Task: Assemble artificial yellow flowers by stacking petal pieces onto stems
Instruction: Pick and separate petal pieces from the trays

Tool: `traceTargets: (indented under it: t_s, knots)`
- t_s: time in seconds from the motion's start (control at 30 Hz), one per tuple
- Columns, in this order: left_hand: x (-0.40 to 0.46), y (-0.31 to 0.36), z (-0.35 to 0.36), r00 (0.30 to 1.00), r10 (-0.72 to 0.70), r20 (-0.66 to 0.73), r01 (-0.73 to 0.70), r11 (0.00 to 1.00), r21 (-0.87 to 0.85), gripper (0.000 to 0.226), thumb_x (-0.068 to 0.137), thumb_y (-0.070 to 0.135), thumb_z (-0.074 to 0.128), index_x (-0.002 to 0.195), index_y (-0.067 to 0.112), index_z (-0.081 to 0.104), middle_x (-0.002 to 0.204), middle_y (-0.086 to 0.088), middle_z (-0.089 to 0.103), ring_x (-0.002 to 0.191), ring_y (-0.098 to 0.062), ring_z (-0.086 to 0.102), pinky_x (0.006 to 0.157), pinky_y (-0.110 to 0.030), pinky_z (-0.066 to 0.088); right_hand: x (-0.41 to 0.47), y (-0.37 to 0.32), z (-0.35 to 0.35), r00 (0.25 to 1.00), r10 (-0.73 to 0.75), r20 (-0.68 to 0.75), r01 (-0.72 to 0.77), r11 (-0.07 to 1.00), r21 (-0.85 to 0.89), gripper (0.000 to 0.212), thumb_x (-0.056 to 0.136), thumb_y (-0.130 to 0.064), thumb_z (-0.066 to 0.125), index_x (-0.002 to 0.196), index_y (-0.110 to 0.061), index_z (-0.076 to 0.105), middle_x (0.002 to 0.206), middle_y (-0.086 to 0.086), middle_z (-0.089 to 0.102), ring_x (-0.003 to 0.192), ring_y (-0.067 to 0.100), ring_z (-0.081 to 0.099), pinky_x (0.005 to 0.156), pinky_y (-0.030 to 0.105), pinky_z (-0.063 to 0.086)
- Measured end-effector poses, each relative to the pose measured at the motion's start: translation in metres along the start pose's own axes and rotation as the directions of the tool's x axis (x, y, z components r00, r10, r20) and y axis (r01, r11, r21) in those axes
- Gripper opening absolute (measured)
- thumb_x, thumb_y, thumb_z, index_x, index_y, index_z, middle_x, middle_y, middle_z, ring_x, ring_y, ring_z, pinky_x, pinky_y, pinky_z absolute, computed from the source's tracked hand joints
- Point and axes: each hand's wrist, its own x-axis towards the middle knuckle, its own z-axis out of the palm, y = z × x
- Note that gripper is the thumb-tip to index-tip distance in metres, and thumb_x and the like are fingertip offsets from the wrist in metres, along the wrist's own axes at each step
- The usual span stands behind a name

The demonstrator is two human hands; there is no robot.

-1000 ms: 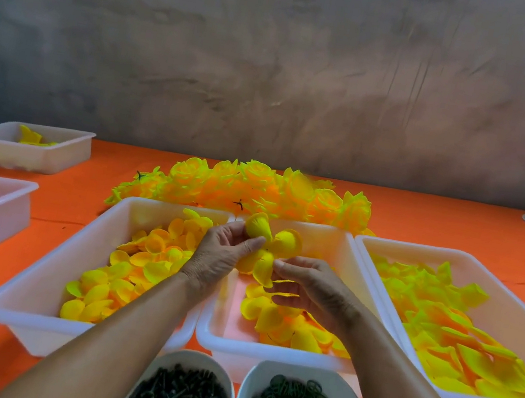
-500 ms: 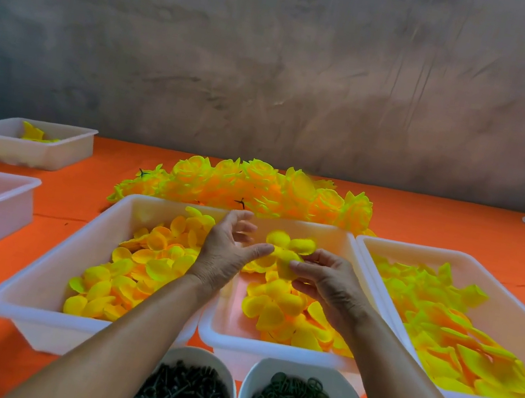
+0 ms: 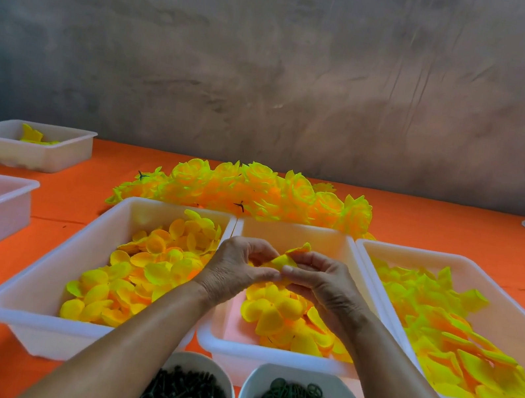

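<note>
Both hands, left and right, pinch one petal piece above middle tray (stem not visible). Next likely: thread it on, needs centre hole aligned.

Three petal trays side by side, finished flowers behind, two bowls in front.

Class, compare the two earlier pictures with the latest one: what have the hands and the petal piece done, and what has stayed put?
The left hand, half a second ago open beside the petal piece, has closed in and pinches it again; the right hand kept its grip. The piece, spread wide a second ago, now sits bunched between both hands above the middle tray. Trays, bowls and finished flowers stayed put.
</note>
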Motion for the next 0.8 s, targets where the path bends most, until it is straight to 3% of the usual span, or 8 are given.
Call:
traceTargets:
  t_s: [0.1,0.2,0.3,0.37,0.5,0.63,0.8]
  knots:
    - [0.0001,0.0003,0.0008,1.000,-0.021,-0.010,0.021,0.999,-0.030,0.013,0.073,0.005,0.078,0.082,0.009,0.070,0.078,-0.006,0.070,0.069,-0.008,0.061,0.064,-0.023,0.052,0.0002,-0.0008,0.0011,1.000,0.019,-0.004,-0.019,0.999,0.030,0.024,0.073,0.004,0.072,0.094,-0.005,0.066,0.088,0.013,0.072,0.079,0.023,0.068,0.066,0.028,0.054]
    - [0.0003,0.0000,0.0013,0.999,-0.011,-0.045,0.010,1.000,-0.014,0.012,0.073,0.006,0.078,0.081,0.008,0.070,0.079,-0.009,0.070,0.069,-0.011,0.061,0.063,-0.025,0.052,-0.0009,0.0003,-0.0002,0.995,0.073,-0.060,-0.076,0.996,-0.038,0.022,0.074,-0.011,0.076,0.093,-0.008,0.066,0.081,0.008,0.069,0.074,0.018,0.065,0.065,0.028,0.050]
    - [0.0001,0.0002,0.0021,0.998,0.000,-0.059,-0.001,1.000,-0.013,0.013,0.074,0.006,0.078,0.084,0.005,0.071,0.078,-0.008,0.070,0.069,-0.010,0.060,0.063,-0.023,0.052,-0.0024,0.0001,-0.0015,0.992,0.127,0.006,-0.126,0.988,-0.093,0.015,0.078,-0.022,0.073,0.087,-0.012,0.066,0.080,0.005,0.068,0.072,0.014,0.061,0.065,0.028,0.047]
    - [0.0001,0.0006,0.0028,0.998,0.001,-0.057,0.000,1.000,0.009,0.016,0.074,0.009,0.078,0.089,0.005,0.073,0.080,-0.008,0.071,0.069,-0.010,0.061,0.064,-0.021,0.052,-0.0022,-0.0003,-0.0002,0.994,0.101,0.036,-0.098,0.992,-0.076,0.005,0.083,-0.018,0.069,0.082,-0.015,0.066,0.082,0.005,0.069,0.077,0.015,0.063,0.068,0.029,0.047]
    - [0.0000,0.0008,0.0029,0.999,-0.006,-0.035,0.009,0.997,0.080,0.027,0.072,0.019,0.080,0.097,0.009,0.074,0.086,-0.005,0.072,0.070,-0.010,0.063,0.065,-0.022,0.055,-0.0003,-0.0011,0.0012,0.999,0.051,-0.005,-0.051,0.998,-0.048,0.009,0.089,-0.010,0.060,0.083,-0.015,0.064,0.083,0.004,0.069,0.080,0.016,0.064,0.071,0.031,0.048]
    - [-0.0008,-0.0001,0.0022,0.999,-0.018,-0.045,0.023,0.993,0.117,0.030,0.070,0.024,0.081,0.096,0.011,0.074,0.081,0.003,0.068,0.068,-0.007,0.059,0.063,-0.019,0.051,0.0017,0.0001,0.0004,0.997,0.039,-0.070,-0.046,0.994,-0.100,0.005,0.089,-0.013,0.063,0.091,-0.012,0.068,0.094,0.007,0.070,0.089,0.018,0.064,0.073,0.030,0.049]
    - [-0.0015,-0.0006,0.0018,0.999,-0.025,-0.048,0.031,0.992,0.122,0.027,0.070,0.025,0.081,0.094,0.012,0.074,0.084,-0.001,0.070,0.074,-0.013,0.060,0.067,-0.026,0.053,0.0013,0.0015,-0.0004,0.996,0.021,-0.091,-0.033,0.991,-0.133,0.003,0.085,-0.013,0.067,0.083,-0.010,0.069,0.091,0.008,0.070,0.092,0.021,0.062,0.077,0.032,0.048]
